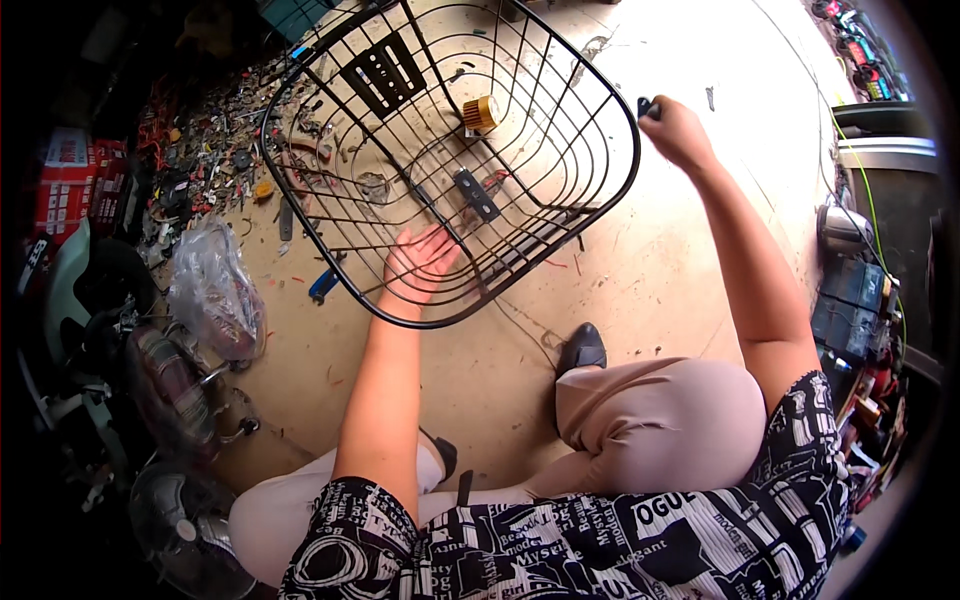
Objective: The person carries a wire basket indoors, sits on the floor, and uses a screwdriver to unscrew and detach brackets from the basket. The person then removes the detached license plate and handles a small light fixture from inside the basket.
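Progress 1st: the black wire basket (638, 150) is up in front of the person, tilted w/ its open side toward the view, over the floor (500, 400). No other frame or mount shows joined to it, so by the look of it, handling is underway & nothing's attached to it elsewhere. A black slotted plate (385, 75) sits at the basket's upper L wall; can't tell if it's fastened. How much is left, can't judge from this one view.

Grip: L hand (422, 262) is under the basket, seen thru the wires, fingers extended & loosely spread, not curled round anything. Prob. props it from below, tho actual contact is hard to confirm. R hand (680, 132) is closed round a small black object (645, 107), only its end poking out; type unclear. That fist is just beside the basket's R rim, w/ a gap btwn.

Also seen thru the wires: a gold cylinder (481, 113) & a black bracket (477, 195). Can't tell if they're in the basket or on the floor behind. Clear plastic bag (213, 290) is off to the L.
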A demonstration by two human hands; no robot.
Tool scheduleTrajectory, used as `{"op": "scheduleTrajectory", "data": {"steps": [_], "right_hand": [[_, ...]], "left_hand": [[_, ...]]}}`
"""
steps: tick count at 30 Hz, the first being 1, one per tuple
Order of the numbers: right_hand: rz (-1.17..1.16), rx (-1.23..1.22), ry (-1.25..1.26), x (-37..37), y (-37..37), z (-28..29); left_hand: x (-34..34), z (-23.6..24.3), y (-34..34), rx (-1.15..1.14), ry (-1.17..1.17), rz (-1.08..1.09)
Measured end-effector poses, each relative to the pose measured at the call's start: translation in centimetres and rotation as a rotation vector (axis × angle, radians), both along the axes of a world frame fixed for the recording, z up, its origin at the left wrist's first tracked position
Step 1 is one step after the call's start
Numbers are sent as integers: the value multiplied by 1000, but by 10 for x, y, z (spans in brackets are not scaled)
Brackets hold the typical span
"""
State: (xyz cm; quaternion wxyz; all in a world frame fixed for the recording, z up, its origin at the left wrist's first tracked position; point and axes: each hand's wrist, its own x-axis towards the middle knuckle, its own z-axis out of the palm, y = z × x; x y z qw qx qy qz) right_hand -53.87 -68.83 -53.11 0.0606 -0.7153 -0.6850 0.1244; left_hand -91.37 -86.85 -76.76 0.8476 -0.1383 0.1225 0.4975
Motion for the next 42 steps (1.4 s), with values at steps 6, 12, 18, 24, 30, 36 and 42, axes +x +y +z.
{"op": "scheduleTrajectory", "data": {"steps": [6,12,18,24,30,36,42], "right_hand": [[136,-263,110,-11,-27,-80],[359,-139,75,-11,-23,-121],[335,-148,99,-3,-20,-121],[355,-32,41,-4,-34,-103],[8,-252,289,-15,-72,-49],[-374,-266,1231,-6,-122,-28],[-214,-150,1395,-20,-114,-13]], "left_hand": [[-11,-3,-9,42,1,2],[10,29,-11,-254,580,-45],[3,51,-19,-371,1402,84],[-63,28,-26,-237,2485,109],[-90,33,-29,-88,2725,-381],[-100,32,-17,-112,2492,-206],[-147,57,5,209,2461,19]]}}
